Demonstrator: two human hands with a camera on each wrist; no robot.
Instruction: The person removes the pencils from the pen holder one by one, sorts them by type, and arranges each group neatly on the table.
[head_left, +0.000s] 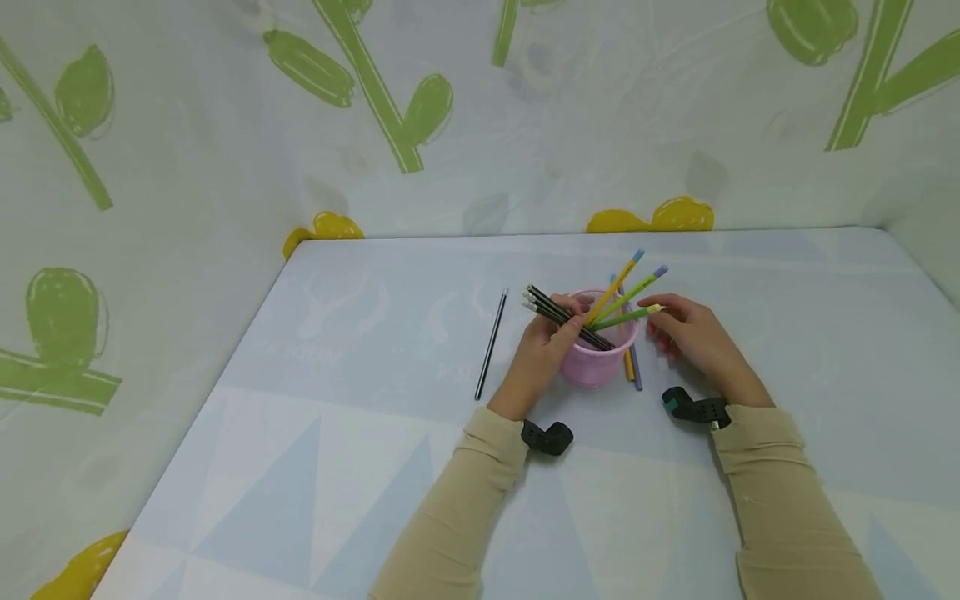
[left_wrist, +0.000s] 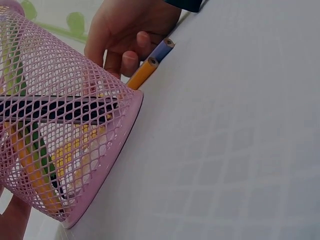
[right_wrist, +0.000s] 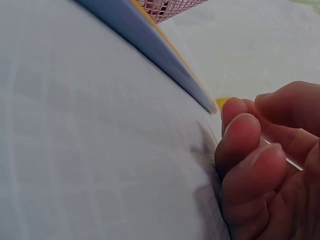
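A pink mesh pen holder (head_left: 592, 367) holds several black pencils (head_left: 551, 307) leaning left, a yellow pencil (head_left: 615, 287) and green pencils (head_left: 626, 317) leaning right. My left hand (head_left: 536, 350) grips the holder at its left rim, thumb at the near side, the black pencils passing between thumb and forefinger. To the right, my right hand (head_left: 693, 333) has loosely bent fingers close to the tip of a green pencil; the right wrist view shows nothing held. An orange pencil (left_wrist: 142, 73) and a purple pencil (left_wrist: 162, 50) lie on the table beside the holder.
A single black pencil (head_left: 491, 346) lies on the table left of the left hand. The pale blue and white table (head_left: 360, 350) meets a cloth backdrop (head_left: 525, 167) with green plant prints. Each wrist carries a black camera (head_left: 551, 437).
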